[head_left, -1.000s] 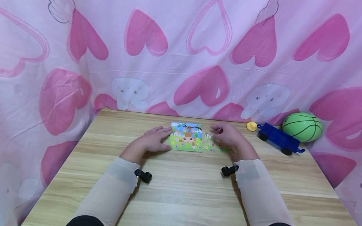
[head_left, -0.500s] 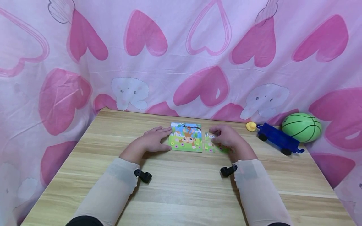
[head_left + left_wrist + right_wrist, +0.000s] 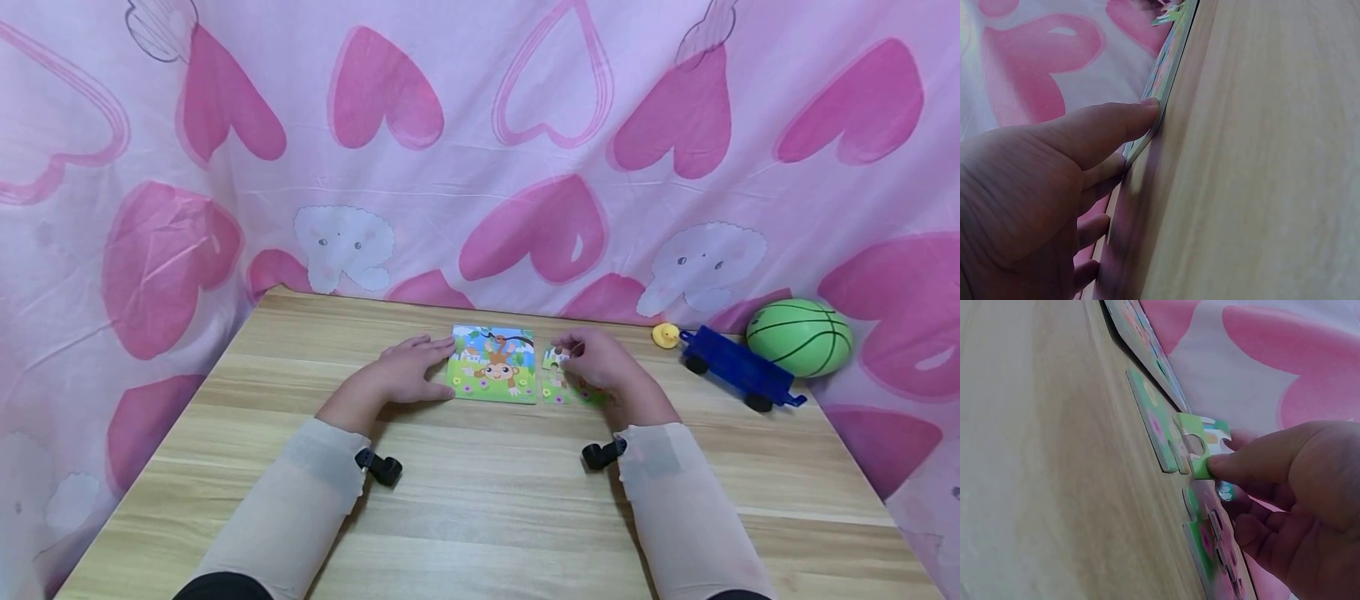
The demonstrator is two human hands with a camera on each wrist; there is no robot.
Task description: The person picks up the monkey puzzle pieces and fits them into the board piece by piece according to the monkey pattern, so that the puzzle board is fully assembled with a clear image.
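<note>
Our left hand (image 3: 408, 371), fingers spread, touches the puzzle board (image 3: 491, 364) while our right hand (image 3: 600, 362) pinches a piece (image 3: 1212, 439), seemingly just above loose pieces (image 3: 555, 393) beside the board, where dipping too low could knock those askew.

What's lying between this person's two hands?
Between the left hand and the right hand lie a monkey picture board and, right of it, jigsaw pieces; the head view shows this.

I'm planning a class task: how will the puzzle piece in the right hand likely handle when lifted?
The puzzle piece is probably stiff: it looks flat and unbent where the right hand pinches it. It's likely light, being small and thin. If slid, its notches might catch nearby loose pieces.
</note>
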